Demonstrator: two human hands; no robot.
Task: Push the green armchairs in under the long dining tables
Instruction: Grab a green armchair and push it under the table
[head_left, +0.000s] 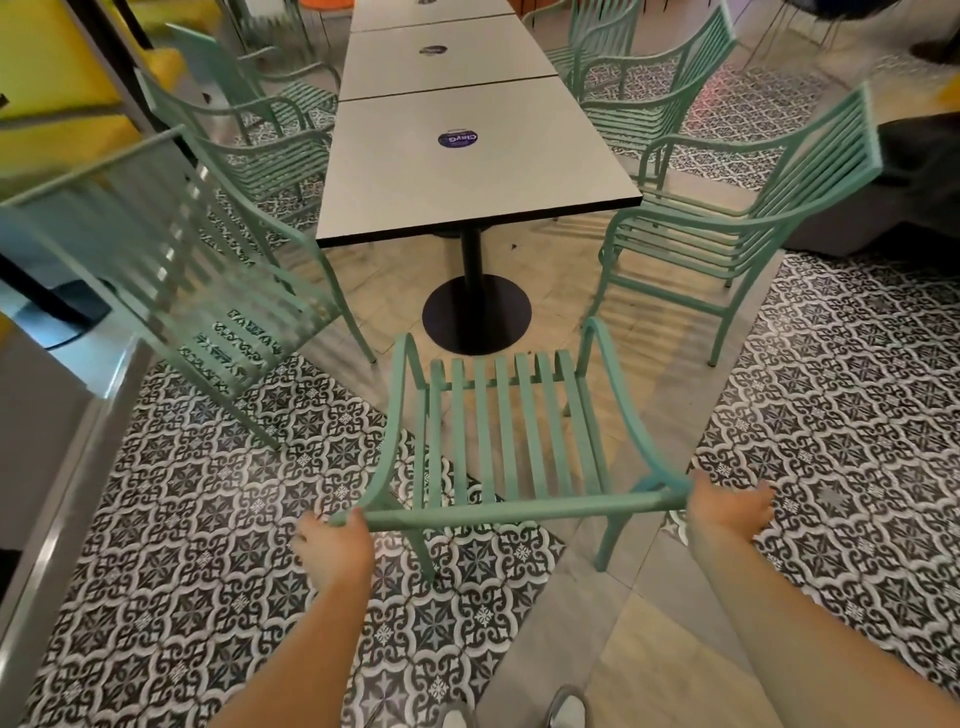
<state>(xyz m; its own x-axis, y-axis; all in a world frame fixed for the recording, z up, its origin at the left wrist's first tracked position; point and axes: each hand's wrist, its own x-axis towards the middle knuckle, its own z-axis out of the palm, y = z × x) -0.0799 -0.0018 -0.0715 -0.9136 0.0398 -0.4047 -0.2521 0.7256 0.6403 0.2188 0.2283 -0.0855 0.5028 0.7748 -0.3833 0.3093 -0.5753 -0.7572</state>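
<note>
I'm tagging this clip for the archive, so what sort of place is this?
Probably a café or food-court dining area: a long row of white tables on black pedestal bases, matching green metal armchairs along both sides, round stickers on the tabletops, and patterned floor tiles.

A single wide-angle head view looks forward and steeply down from standing height. Both forearms reach in from the near edge, close to the lens. The long table (467, 156) runs away to the far middle; the edges look bent, probably by the lens.
</note>
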